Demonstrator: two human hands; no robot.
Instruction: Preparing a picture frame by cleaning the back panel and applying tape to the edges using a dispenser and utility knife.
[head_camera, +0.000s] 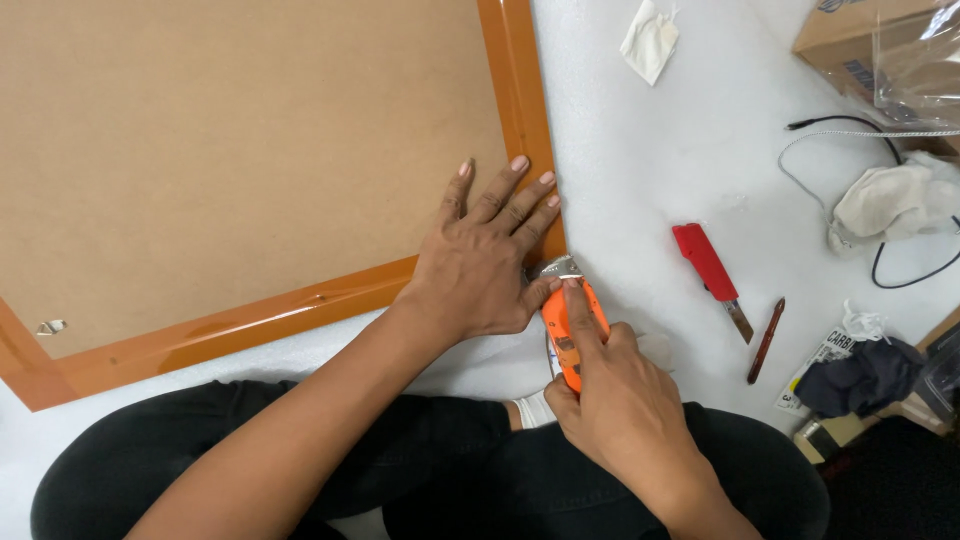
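The orange utility knife (572, 330) sits at the lower right corner of the orange-framed brown board (250, 150), its long axis running from five o'clock up to eleven, blade tip against that corner. The right hand (620, 410) is closed around it from five o'clock with the forefinger along its back, while the left hand (485, 255) lies spread flat on the corner at ten o'clock, thumb touching the blade end. Around them is white foam sheeting (650, 150); a red knife (710, 268) and a brown stick (766, 340) lie at three o'clock.

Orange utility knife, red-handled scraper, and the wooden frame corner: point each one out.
Orange utility knife (565, 325): head view, on its orange body below the blade.
Red-handled scraper (702, 258): head view, on the red handle.
Wooden frame (520, 90): head view, on the right-hand orange rail.
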